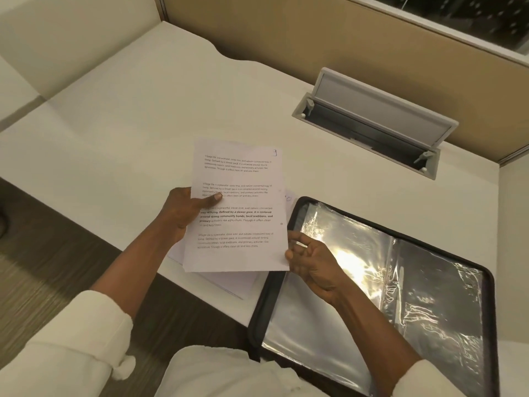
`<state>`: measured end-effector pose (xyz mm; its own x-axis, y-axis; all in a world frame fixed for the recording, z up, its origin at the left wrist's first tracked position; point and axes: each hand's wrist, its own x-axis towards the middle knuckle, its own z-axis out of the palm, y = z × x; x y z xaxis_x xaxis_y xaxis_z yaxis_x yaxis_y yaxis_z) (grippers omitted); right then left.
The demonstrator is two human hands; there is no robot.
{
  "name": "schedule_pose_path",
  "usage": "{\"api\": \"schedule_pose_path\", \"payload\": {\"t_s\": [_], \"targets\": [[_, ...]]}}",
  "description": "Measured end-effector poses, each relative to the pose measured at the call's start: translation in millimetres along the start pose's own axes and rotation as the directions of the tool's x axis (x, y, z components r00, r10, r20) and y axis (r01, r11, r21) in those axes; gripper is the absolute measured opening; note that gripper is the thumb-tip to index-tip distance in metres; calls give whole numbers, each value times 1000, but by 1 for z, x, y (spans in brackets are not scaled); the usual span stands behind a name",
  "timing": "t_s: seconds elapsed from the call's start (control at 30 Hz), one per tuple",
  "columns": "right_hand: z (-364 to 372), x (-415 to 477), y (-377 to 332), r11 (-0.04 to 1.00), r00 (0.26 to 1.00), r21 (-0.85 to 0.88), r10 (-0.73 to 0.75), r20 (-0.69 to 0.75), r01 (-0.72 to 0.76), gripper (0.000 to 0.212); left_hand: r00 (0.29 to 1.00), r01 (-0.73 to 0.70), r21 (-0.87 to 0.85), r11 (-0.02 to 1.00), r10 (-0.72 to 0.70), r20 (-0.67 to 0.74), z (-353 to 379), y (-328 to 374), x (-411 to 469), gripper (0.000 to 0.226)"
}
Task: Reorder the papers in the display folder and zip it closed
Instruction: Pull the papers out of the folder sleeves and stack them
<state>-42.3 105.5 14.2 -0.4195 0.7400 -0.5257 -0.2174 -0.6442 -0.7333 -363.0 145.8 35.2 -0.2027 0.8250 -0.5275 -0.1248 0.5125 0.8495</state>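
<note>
Fingers (213,197) of left hand (179,214) pinch the sheet (237,179); right hand (313,262) spreads fingers, perhaps touching it.

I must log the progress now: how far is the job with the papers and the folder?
Done: the display folder lies unzipped and open on the desk, its visible sleeves looking empty. In hand: the left hand grips a printed sheet marked 3, the right hand at its lower corner; more sheets lie beneath. Left: sleeving the sheets in order, then zipping the folder.

white desk (128,116), black-edged folder (490,282), black-printed white sheet (243,259)
</note>
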Motion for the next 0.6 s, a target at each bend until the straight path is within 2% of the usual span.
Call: {"api": "schedule_pose_path", "payload": {"t_s": [0.13, 0.33, 0.6], "targets": [[13, 4, -9, 993, 999, -120, 13, -34, -17, 39, 1000, 5, 92, 996, -5, -2, -5, 3, 9, 34], [28, 11, -7, 928, 996, -368, 35, -88, -65, 41, 999, -14, 230, 973, 6, 37, -10, 3, 20, 31], [53, 12, 26, 863, 958, -457, 96, -269, -214, 37, 998, -58, 595, 802, 50, 30, -15, -7, 41, 48]]}}
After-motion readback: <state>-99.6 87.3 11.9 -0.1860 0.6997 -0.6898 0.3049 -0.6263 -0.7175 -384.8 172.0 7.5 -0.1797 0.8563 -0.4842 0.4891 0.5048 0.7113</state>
